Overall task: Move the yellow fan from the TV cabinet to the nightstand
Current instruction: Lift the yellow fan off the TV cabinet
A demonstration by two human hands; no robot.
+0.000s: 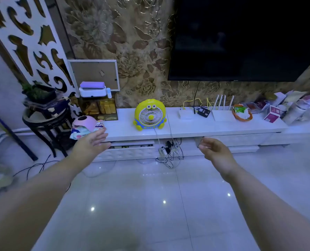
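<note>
The yellow fan (150, 115) has a cartoon face, a white round grille and blue trim. It stands upright on the white TV cabinet (190, 128), left of centre, with its white cord hanging over the front edge. My left hand (90, 142) is stretched out, fingers apart, below and to the left of the fan, empty. My right hand (214, 151) reaches forward below and to the right of the fan, fingers loosely curled, holding nothing. Neither hand touches the fan. No nightstand is in view.
A black TV (241, 38) hangs above the cabinet. On the cabinet sit a white router (222, 113), small boxes, an orange basket (241, 113) and clutter at the right. A power strip with tangled cables (168, 151) lies on the floor. A dark plant stand (45, 122) is at the left.
</note>
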